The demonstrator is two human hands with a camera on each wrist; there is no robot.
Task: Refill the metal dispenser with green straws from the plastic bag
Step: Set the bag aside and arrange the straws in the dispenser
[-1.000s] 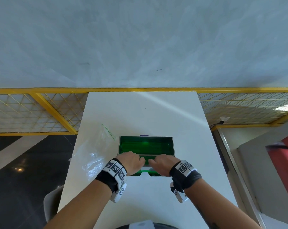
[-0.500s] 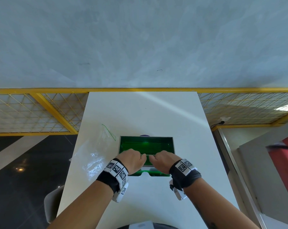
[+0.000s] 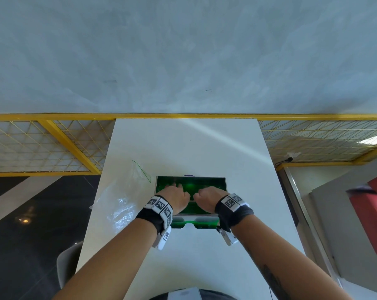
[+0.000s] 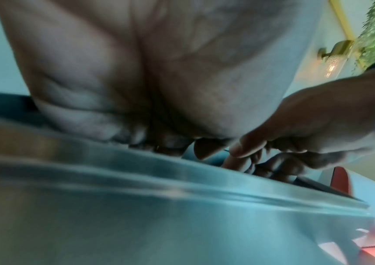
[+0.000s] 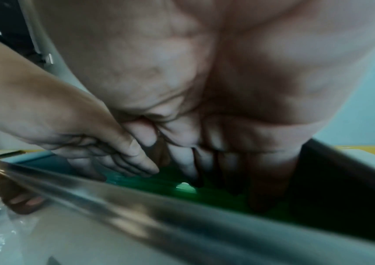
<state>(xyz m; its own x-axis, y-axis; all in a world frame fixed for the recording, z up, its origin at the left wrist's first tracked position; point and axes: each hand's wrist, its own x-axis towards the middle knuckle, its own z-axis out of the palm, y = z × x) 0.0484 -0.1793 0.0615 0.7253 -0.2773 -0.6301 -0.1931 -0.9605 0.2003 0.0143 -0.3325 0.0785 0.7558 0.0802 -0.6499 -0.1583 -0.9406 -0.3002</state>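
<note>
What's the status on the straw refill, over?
Left hand and right hand both reach fingers-down into the metal dispenser, on the green straws. Plastic bag lies left of it. Nothing in the way.
</note>
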